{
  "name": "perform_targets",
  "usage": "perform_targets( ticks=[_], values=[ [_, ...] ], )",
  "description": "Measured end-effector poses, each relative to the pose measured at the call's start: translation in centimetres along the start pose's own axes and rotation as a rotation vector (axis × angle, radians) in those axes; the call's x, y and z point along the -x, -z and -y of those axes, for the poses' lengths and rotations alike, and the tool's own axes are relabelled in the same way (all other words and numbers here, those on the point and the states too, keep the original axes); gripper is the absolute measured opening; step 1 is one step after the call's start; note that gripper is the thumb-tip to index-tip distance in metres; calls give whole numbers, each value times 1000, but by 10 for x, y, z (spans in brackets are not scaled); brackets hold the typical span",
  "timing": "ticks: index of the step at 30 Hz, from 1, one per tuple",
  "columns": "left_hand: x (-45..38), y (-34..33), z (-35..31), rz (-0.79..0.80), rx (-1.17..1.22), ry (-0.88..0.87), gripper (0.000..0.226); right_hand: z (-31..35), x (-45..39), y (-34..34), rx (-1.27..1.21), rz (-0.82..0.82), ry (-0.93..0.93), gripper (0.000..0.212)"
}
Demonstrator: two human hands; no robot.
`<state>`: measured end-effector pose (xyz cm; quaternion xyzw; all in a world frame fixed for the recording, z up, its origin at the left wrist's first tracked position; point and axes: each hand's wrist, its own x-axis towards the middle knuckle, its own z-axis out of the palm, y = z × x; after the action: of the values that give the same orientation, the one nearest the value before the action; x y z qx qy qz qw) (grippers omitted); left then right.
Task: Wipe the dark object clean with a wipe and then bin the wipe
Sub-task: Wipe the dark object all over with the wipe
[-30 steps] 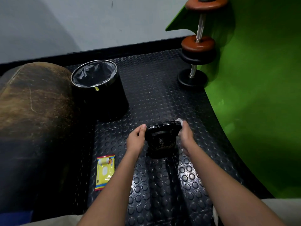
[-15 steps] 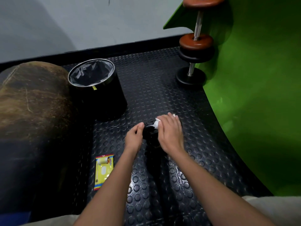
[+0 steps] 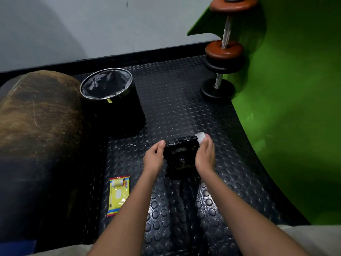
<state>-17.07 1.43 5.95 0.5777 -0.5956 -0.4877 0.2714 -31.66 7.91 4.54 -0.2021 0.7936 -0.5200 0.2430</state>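
Note:
The dark object is a black, glossy block-like thing on a stem, standing on the studded rubber floor at the middle of the view. My left hand grips its left side. My right hand rests against its right side and pinches a white wipe at the object's upper right corner. The black bin, lined with a dark bag and open at the top, stands to the upper left of the object, about an arm's reach away.
A yellow pack of wipes lies on the floor left of my left forearm. A worn brown leather bolster fills the left side. A dumbbell stands on end against the green curved wall at the right.
My right hand, which lay over the top of the dark object half a second ago, has slid with the wipe back to its right side. The left hand kept its grip.

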Motion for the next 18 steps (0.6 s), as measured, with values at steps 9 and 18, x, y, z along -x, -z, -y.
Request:
perform_targets(
  ticks=[9, 18],
  values=[
    [2, -1, -5, -2, 38, 8, 43, 8, -14, 2, -621, 234, -664, 47],
    [0, 0, -5, -32, 45, 15, 40, 18, -6, -17, 5, -42, 74, 44]
  ],
)
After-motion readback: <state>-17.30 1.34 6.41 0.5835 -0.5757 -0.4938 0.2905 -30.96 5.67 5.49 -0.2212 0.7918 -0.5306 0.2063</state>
